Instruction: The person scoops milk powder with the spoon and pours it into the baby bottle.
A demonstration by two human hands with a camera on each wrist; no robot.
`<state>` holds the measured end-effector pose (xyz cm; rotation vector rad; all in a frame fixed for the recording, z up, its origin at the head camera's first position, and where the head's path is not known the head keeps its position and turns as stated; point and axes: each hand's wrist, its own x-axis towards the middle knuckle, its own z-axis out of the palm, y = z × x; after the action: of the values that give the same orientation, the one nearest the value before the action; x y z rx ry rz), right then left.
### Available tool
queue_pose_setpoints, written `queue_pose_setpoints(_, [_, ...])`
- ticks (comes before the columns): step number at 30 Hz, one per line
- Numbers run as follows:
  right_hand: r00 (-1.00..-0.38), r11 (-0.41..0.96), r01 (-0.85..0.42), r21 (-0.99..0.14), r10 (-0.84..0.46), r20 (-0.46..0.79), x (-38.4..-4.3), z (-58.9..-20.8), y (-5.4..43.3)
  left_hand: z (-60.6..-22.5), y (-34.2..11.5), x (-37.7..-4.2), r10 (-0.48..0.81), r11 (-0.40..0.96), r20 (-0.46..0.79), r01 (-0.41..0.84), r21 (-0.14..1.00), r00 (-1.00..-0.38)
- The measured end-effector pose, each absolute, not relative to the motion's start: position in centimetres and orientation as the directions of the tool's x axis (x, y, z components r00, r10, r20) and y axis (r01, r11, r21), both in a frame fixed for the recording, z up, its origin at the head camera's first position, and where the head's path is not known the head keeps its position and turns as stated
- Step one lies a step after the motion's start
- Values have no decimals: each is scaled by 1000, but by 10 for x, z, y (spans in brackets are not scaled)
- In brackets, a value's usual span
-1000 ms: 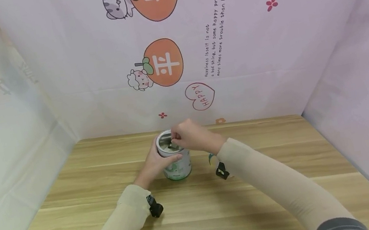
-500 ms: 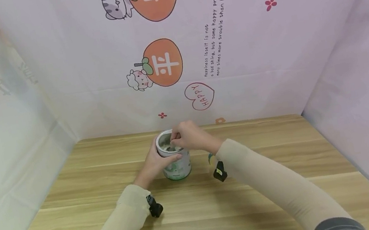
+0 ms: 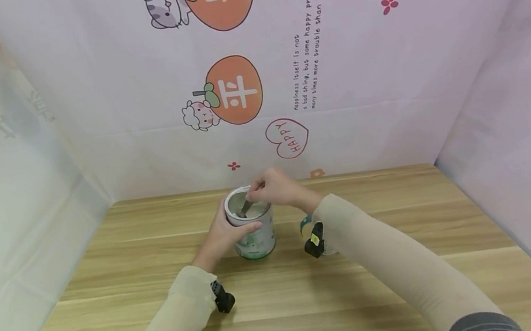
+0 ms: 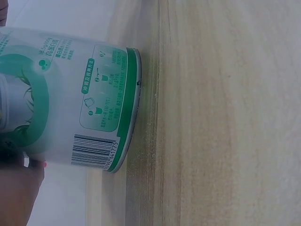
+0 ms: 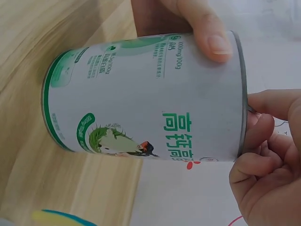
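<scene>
A white and green milk powder tin [image 3: 256, 243] stands upright and open-topped on the wooden table, pale powder inside. My left hand [image 3: 225, 232] grips its left side, thumb across the front near the rim. Above the mouth, my right hand [image 3: 277, 188] pinches the handle of a grey spoon [image 3: 246, 207], which slants down into the tin. In the right wrist view, the right-hand fingers [image 5: 263, 132] are curled at the tin's rim, and the left thumb [image 5: 217, 44] presses the tin's side. The left wrist view shows the tin's [image 4: 103, 94] barcode and green base band.
A small round thing with blue and yellow [image 3: 305, 224] sits right of the tin, partly hidden by the right wrist's black camera [image 3: 315, 241]. Printed cloth [image 3: 370, 130] hangs behind the table [image 3: 292, 325] and along both sides.
My right hand has risen slightly, so more of the spoon shows, slanting toward the tin's left inner wall. The left hand and the tin stay in place.
</scene>
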<state>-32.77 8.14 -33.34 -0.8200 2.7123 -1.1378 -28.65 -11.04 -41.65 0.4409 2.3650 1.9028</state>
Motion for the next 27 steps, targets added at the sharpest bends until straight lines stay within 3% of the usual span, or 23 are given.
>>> queue_pose_setpoints(5, [-880, 551, -370, -748, -466, 92, -327, -333, 86, -401, -108, -276, 272, 214, 113, 175, 961, -956])
queue_pose_setpoints(14, [-917, 525, -278, -804, -394, 60, -325, -331, 94, -427, -110, -293, 246, 200, 132, 183, 962, -960])
queue_pose_setpoints(27, [-957, 467, -117, -877, -289, -27, -325, -337, 113, -432, -110, -296, 213, 202, 159, 203, 958, -964])
